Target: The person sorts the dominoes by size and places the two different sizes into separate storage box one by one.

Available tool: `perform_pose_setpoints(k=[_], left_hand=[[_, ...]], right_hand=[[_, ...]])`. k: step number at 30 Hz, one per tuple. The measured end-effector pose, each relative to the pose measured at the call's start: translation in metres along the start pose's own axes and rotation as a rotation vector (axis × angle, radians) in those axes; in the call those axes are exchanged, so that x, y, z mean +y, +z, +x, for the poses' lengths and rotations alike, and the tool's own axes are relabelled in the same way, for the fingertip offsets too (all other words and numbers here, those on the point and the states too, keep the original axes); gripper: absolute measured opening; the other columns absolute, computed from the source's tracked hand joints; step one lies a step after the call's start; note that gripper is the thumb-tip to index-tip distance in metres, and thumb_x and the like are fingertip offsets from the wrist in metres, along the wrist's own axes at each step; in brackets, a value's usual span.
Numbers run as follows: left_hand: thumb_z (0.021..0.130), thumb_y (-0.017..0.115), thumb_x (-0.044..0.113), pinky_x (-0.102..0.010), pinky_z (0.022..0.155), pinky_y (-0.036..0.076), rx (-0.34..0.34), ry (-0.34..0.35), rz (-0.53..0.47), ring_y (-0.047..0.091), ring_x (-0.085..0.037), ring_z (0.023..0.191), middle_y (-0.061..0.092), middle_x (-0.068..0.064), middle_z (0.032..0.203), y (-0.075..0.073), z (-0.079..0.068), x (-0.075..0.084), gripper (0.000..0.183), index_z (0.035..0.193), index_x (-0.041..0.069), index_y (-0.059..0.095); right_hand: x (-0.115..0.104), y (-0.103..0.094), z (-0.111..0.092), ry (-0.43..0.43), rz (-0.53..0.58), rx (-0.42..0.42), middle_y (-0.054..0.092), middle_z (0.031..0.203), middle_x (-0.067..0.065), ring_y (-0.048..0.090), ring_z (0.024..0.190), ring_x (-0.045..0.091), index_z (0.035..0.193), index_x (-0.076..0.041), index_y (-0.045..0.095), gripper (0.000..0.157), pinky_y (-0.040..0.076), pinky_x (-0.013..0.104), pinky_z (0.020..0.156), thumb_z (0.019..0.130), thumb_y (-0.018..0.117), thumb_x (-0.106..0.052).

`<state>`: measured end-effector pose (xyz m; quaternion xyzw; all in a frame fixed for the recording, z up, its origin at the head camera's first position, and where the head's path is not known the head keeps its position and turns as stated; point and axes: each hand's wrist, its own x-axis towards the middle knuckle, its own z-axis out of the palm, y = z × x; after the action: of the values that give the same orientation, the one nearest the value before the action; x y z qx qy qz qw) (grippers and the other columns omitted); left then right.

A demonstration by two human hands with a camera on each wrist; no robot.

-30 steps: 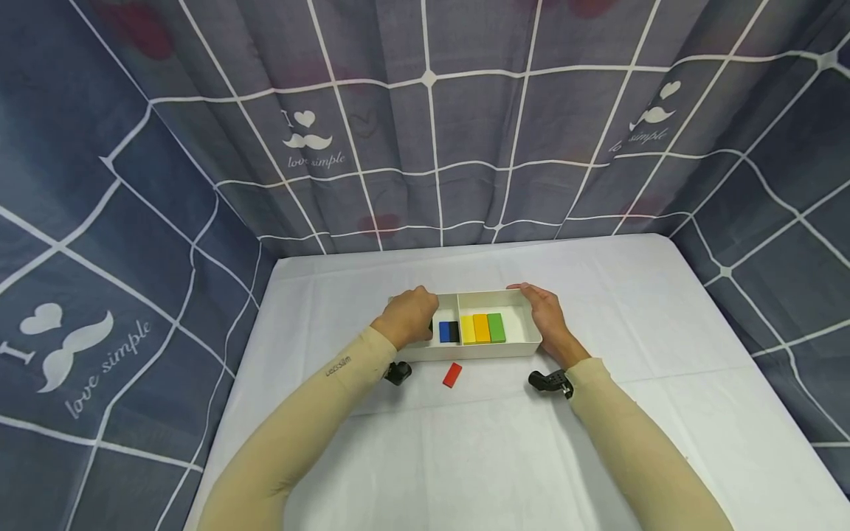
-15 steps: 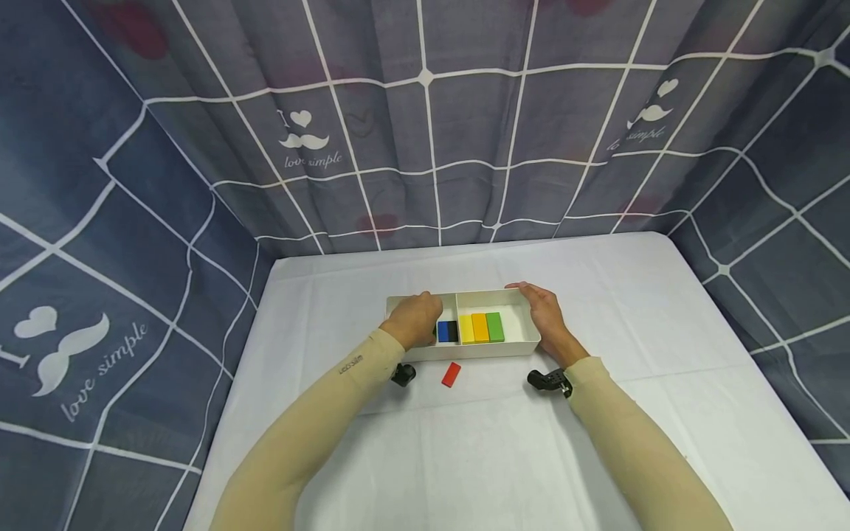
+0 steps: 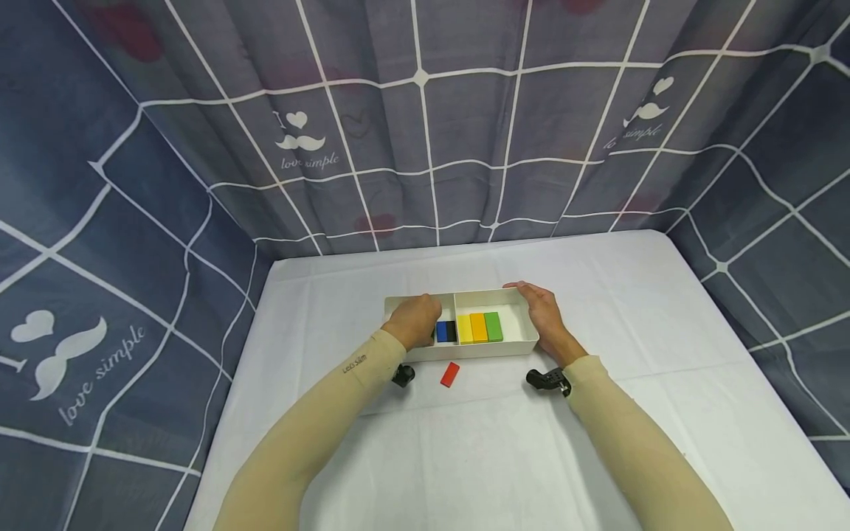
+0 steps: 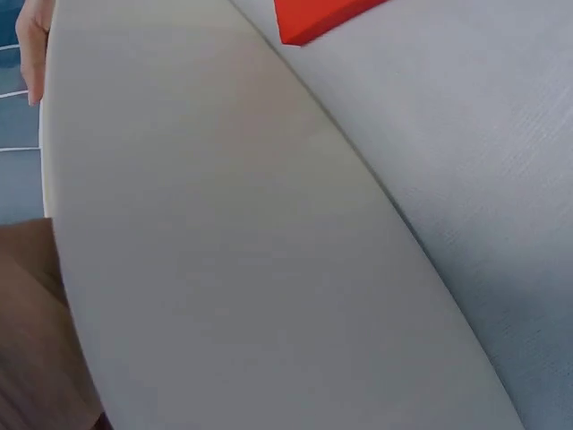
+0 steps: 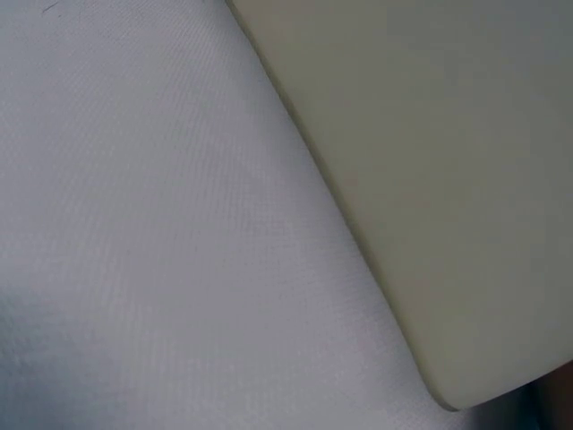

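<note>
A cream two-compartment box (image 3: 478,350) lies on the table with its long side towards me. My left hand (image 3: 413,322) reaches down into its left compartment, its fingertips mostly hidden. A dark green sliver of a block (image 3: 434,335) shows at its fingers, close beside a blue block (image 3: 441,331) and a black block (image 3: 451,331). In the right compartment, yellow (image 3: 465,330), orange (image 3: 479,328) and green (image 3: 493,327) blocks stand side by side against the divider. My right hand (image 3: 546,317) grips the box's right end, its fingers along the far corner.
A red block (image 3: 449,375) lies on the white tablecloth (image 3: 491,457) just in front of the box. Black wrist cameras (image 3: 403,375) hang under both wrists. A grey-blue checked curtain (image 3: 458,133) encloses the table's back and sides.
My left hand has moved slightly right inside the left compartment, bringing the green sliver closer to the blue block. The right hand keeps its hold on the box.
</note>
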<state>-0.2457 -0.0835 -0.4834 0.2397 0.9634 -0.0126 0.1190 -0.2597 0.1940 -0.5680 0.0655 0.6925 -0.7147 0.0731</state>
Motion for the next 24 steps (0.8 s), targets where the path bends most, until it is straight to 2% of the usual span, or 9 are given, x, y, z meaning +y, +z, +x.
perform_pose_setpoints(k=[6, 13, 16, 19, 24], left_hand=[[0.081, 0.1, 0.022, -0.033, 0.09, 0.066, -0.002, 0.003, 0.022, 0.069, -0.016, 0.079, 0.081, -0.005, 0.096, 0.003, 0.0024, 0.0005, 0.038, 0.109, 0.005, 0.081], [0.082, 0.099, 0.021, -0.033, 0.086, 0.066, 0.011, 0.021, 0.025, 0.067, -0.016, 0.077, 0.079, -0.004, 0.092, 0.004, 0.0032, 0.0002, 0.031, 0.101, 0.006, 0.079], [0.083, 0.099, 0.022, -0.033, 0.086, 0.066, 0.019, 0.03, 0.046, 0.067, -0.016, 0.077, 0.079, -0.004, 0.093, 0.0049, 0.0033, 0.0004, 0.03, 0.099, 0.006, 0.079], [0.084, 0.099, 0.024, -0.032, 0.088, 0.066, 0.02, 0.035, 0.068, 0.067, -0.015, 0.078, 0.079, -0.004, 0.095, 0.0062, 0.0035, 0.0004, 0.032, 0.102, 0.006, 0.079], [0.084, 0.099, 0.025, -0.032, 0.088, 0.066, 0.001, 0.023, 0.049, 0.066, -0.015, 0.079, 0.078, -0.003, 0.095, 0.0053, 0.0019, -0.0001, 0.034, 0.105, 0.006, 0.079]], right_hand=[[-0.0024, 0.001, -0.0007, -0.001, -0.018, -0.001, 0.07, 0.135, 0.007, 0.066, 0.115, 0.018, 0.143, 0.0, 0.068, 0.052, 0.06, 0.028, 0.093, 0.118, 0.047, -0.041], [-0.0032, 0.0006, -0.002, 0.0, -0.017, -0.008, 0.069, 0.139, 0.012, 0.066, 0.117, 0.02, 0.144, 0.0, 0.066, 0.052, 0.059, 0.028, 0.094, 0.118, 0.047, -0.04], [-0.0033, 0.0005, -0.0021, 0.0, -0.015, -0.002, 0.07, 0.136, 0.008, 0.066, 0.117, 0.02, 0.143, 0.0, 0.067, 0.051, 0.059, 0.028, 0.094, 0.118, 0.047, -0.04], [-0.0033, 0.0006, -0.0022, 0.001, -0.013, -0.001, 0.071, 0.131, 0.003, 0.066, 0.116, 0.019, 0.143, -0.001, 0.068, 0.051, 0.059, 0.028, 0.094, 0.118, 0.047, -0.04], [-0.0018, -0.0002, -0.0015, 0.007, 0.001, -0.006, 0.071, 0.131, 0.005, 0.066, 0.115, 0.02, 0.142, -0.002, 0.069, 0.05, 0.059, 0.028, 0.093, 0.118, 0.048, -0.04]])
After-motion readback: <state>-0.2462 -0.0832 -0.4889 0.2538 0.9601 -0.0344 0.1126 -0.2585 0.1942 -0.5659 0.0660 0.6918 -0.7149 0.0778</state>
